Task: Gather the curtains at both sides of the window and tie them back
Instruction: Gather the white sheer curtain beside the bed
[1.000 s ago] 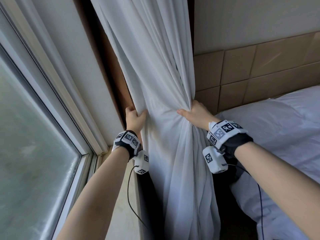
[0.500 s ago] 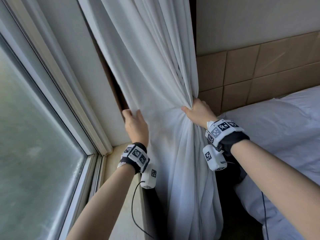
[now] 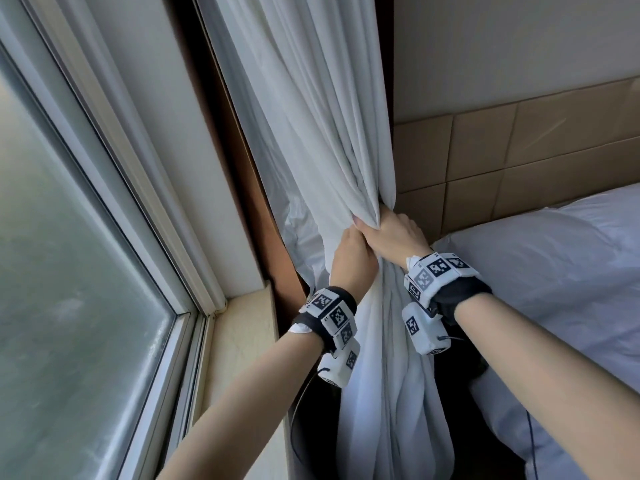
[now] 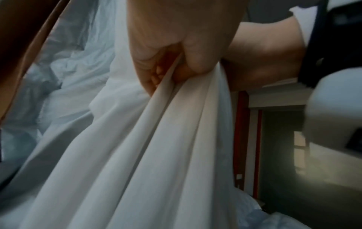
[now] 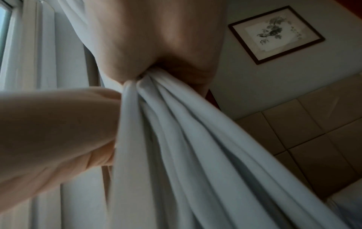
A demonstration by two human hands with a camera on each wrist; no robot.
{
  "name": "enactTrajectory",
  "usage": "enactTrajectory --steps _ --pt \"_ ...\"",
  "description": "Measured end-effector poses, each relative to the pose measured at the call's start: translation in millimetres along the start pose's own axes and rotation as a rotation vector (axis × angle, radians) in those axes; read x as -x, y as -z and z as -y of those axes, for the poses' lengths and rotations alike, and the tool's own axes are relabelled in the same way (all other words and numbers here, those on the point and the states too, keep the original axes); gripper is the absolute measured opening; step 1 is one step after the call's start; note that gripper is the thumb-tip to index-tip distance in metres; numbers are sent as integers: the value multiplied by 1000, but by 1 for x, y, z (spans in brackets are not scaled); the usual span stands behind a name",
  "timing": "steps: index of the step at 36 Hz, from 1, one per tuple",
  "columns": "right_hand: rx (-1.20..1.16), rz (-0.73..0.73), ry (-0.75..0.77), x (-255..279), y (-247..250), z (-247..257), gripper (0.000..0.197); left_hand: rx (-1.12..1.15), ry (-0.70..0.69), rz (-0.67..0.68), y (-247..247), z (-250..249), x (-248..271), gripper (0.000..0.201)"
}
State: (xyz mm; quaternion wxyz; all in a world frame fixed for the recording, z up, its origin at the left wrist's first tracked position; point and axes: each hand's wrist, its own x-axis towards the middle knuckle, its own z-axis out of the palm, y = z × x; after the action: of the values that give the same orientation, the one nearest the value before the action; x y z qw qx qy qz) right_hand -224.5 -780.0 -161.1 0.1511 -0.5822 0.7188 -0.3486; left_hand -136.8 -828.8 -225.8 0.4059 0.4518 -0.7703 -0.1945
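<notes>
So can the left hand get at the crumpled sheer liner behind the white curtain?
Probably yes, once it lets go: the left hand grips the white curtain, and the sheer liner lies exposed just left of it, nothing between.

On my right I see a bed with white bedding, touching a headboard of beige padded panels. On the wall above the panels hangs a framed picture of a dark plant. Low on my left there is a pale stone sill.
</notes>
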Motion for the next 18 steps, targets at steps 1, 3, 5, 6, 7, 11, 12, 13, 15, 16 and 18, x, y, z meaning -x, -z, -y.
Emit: enactTrajectory --steps 1,3,5,6,7,11,12,13,15,16,18 --pt "6 -1 3 1 0 2 67 -60 -15 65 -5 3 -1 47" --pt "22 3 7 4 -1 7 80 -212 -37 243 -9 3 3 54" --pt "54 2 3 6 -2 9 85 -314 -82 232 0 -1 11 43" --pt "70 -5 -4 5 -3 10 80 -287 -111 225 9 -4 15 39" --pt "81 -18 -8 5 -3 10 71 -238 -144 243 17 -3 17 36" --pt "86 -1 -16 3 -4 9 47 -59 -101 386 50 11 16 19" --pt "79 13 -11 3 -3 9 46 1 -43 359 59 18 14 19" --pt "75 22 0 3 -3 8 46 49 11 284 65 30 9 20" --pt "72 32 19 5 -3 8 46 80 129 64 77 54 1 19" --pt "69 33 23 6 -3 8 45 81 207 -37 83 69 -4 19" --pt "63 31 25 6 -3 7 43 111 368 -163 89 99 -16 40"
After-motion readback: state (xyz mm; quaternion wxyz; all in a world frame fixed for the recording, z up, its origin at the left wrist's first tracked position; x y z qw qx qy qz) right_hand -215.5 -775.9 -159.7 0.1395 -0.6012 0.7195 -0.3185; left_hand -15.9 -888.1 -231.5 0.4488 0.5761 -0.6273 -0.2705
